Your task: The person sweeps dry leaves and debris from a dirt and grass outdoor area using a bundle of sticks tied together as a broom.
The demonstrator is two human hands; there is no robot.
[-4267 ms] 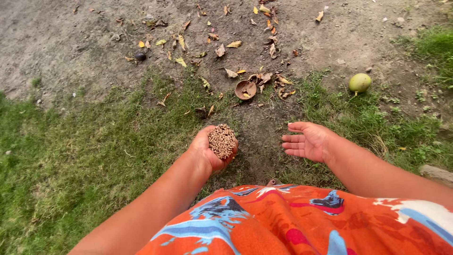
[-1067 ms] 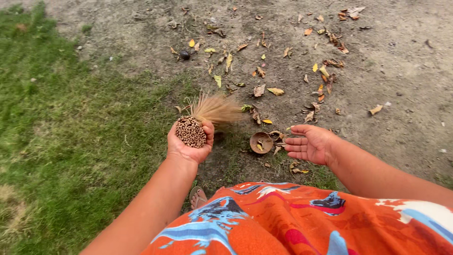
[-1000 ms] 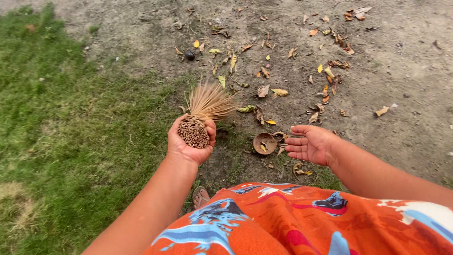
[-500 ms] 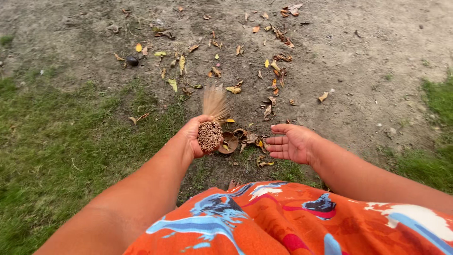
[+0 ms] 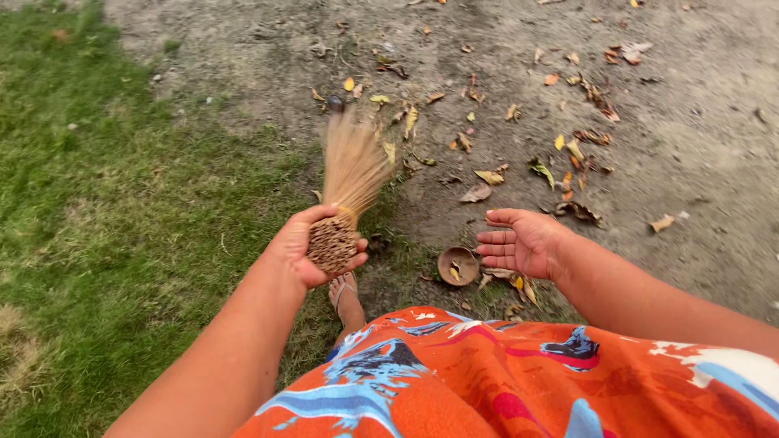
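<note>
Left hand (image 5: 312, 251) grasping one stick broom (image 5: 345, 182); right hand (image 5: 523, 242) released, one shell (image 5: 457, 265) below

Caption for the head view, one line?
Left hand grips a stick broom over leaf-strewn dirt; right hand open, empty.

We see dry leaves (image 5: 487, 176) scattered over bare dirt (image 5: 698, 146), grass (image 5: 105, 211) on the left side, and a brown husk (image 5: 457, 265).

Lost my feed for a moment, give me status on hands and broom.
Left hand gripping tan stick-bundle broom, bristles on dirt. Right hand open, empty. Brown round shell beside right hand.
</note>
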